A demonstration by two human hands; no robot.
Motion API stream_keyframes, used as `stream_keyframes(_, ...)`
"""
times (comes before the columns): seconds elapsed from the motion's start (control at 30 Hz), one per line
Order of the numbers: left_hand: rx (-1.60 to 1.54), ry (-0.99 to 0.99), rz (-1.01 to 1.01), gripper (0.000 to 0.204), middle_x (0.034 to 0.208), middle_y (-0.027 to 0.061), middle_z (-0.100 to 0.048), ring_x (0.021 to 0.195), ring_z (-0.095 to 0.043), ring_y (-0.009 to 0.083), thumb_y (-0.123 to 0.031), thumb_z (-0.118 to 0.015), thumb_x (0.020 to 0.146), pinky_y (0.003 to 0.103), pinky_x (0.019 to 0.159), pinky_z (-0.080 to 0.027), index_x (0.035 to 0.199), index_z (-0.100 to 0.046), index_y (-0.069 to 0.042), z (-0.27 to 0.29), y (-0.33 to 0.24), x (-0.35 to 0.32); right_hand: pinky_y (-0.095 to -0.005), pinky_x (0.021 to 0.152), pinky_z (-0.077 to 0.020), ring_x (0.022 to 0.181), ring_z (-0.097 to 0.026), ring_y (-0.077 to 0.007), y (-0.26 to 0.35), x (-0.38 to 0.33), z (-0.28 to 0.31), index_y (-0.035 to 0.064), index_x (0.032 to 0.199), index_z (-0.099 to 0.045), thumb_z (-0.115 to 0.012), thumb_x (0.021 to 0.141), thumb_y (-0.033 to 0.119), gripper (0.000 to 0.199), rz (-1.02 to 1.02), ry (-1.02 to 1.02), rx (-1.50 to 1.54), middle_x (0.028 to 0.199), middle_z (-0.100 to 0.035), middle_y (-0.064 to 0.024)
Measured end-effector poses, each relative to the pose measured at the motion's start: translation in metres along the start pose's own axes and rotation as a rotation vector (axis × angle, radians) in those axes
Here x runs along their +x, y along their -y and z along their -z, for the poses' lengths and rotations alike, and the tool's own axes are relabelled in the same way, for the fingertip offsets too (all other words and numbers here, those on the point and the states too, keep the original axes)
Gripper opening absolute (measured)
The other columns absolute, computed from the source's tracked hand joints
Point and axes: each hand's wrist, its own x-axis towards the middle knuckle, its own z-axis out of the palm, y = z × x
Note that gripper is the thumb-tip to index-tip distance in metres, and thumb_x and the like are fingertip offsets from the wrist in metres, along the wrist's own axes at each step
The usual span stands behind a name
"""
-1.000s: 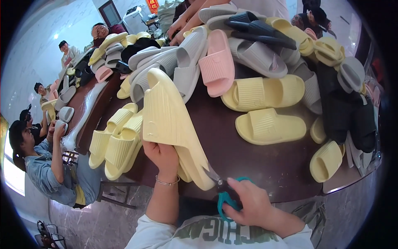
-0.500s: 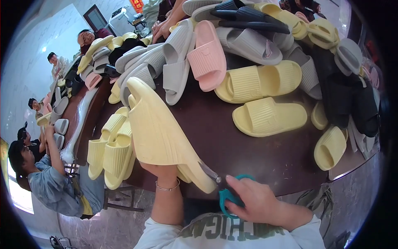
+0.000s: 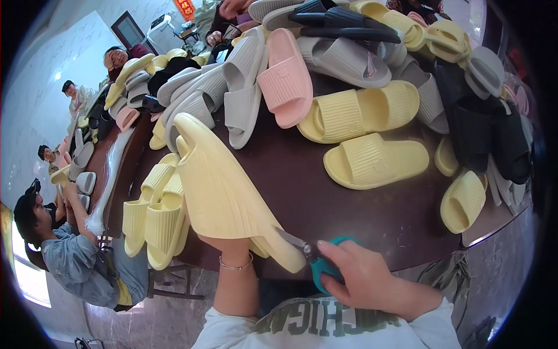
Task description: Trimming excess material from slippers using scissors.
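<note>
My left hand (image 3: pixel 228 248), a bangle at its wrist, is closed on a yellow slide slipper (image 3: pixel 224 192) tilted up on its side. Its fingers are mostly hidden behind the slipper, and part of what looks like a second yellow one shows behind it. Scissors with teal handles (image 3: pixel 326 272) are gripped in my right hand (image 3: pixel 363 269). Their blades (image 3: pixel 292 239) meet the slipper's edge near its lower end; the tips are hard to make out. Left of my left hand stand several yellow slippers (image 3: pixel 164 224), leaning together at the table's edge.
Grey slippers (image 3: pixel 241 110), a pink slipper (image 3: pixel 286 81), black slippers (image 3: pixel 468 131) and more yellow slippers (image 3: pixel 378 161) are heaped across the dark table (image 3: pixel 290 174). White strands (image 3: pixel 113 174) lie along the left part. Co-workers sit to the left, one in a denim shirt (image 3: pixel 78 264).
The scissors' handles have drawn closer together in my right hand. My view has shifted slightly. At the back, another person's hands have moved off the slipper pile.
</note>
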Motion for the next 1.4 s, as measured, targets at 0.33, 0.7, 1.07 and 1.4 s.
stream_keyframes(0.33, -0.275, 0.009, 0.209, 0.061, 0.124, 0.0162, -0.052, 0.108, -0.057, 0.0249, -0.018, -0.068, 0.079, 0.036, 0.091, -0.048, 0.128, -0.039, 0.005, -0.002, 0.001, -0.007, -0.0388, 0.054, -0.0476, 0.07, -0.057, -0.0318, -0.003, -0.002, -0.002, 0.0018, 0.122, -0.043, -0.071, 0.068, 0.013, 0.061, 0.045, -0.034, -0.014, 0.088, -0.055, -0.015)
stream_keyframes(0.7, -0.095, 0.041, 0.094, 0.059, 0.124, 0.016, -0.053, 0.108, -0.057, 0.0246, -0.018, -0.067, 0.08, 0.036, 0.091, -0.048, 0.128, -0.04, 0.004, 0.001, -0.004, -0.002, -0.0373, 0.054, -0.0485, 0.068, -0.057, -0.0301, -0.001, -0.004, 0.0, 0.0, 0.124, -0.044, -0.073, 0.069, 0.019, 0.065, 0.051, -0.013, 0.045, 0.086, -0.055, -0.0152)
stream_keyframes(1.07, 0.019, 0.063, -0.002, 0.06, 0.123, 0.016, -0.053, 0.107, -0.058, 0.0258, -0.02, -0.068, 0.079, 0.036, 0.092, -0.047, 0.127, -0.041, 0.004, 0.002, -0.001, -0.002, -0.0353, 0.054, -0.0495, 0.068, -0.058, -0.0279, -0.001, -0.003, 0.0, -0.0017, 0.127, -0.043, -0.073, 0.07, 0.016, 0.067, 0.07, -0.004, 0.032, 0.086, -0.056, -0.0139)
stream_keyframes(1.4, -0.545, 0.074, 0.269, 0.05, 0.127, 0.0166, -0.051, 0.112, -0.054, 0.0283, -0.022, -0.057, 0.088, 0.04, 0.094, -0.046, 0.129, -0.042, 0.001, 0.001, 0.004, -0.013, -0.0367, 0.056, -0.0489, 0.068, -0.058, -0.0293, -0.002, -0.009, -0.001, -0.0015, 0.125, -0.043, -0.076, 0.066, 0.018, 0.071, 0.011, -0.041, 0.107, 0.085, -0.055, -0.0136)
